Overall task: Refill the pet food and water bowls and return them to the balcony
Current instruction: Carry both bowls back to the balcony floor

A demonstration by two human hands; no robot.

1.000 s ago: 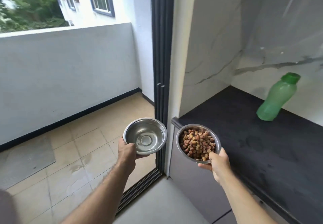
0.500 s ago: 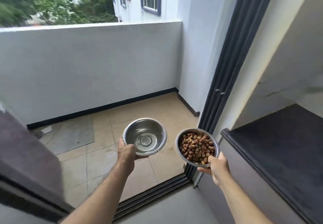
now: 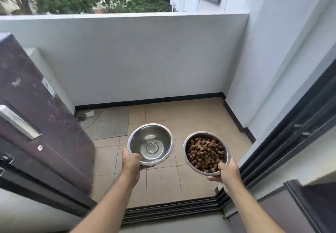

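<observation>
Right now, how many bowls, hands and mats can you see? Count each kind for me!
Bowls: 2, the water bowl in the left hand and the food bowl in the right hand
Hands: 2, left hand and right hand
Mats: 1, the grey mat on the balcony floor
Total: 5

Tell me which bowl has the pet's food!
Look over the tiled balcony floor, where two hands hold two steel bowls side by side. The food bowl is in the right hand. It is full of brown kibble, while the left hand's water bowl looks shiny inside.
</observation>
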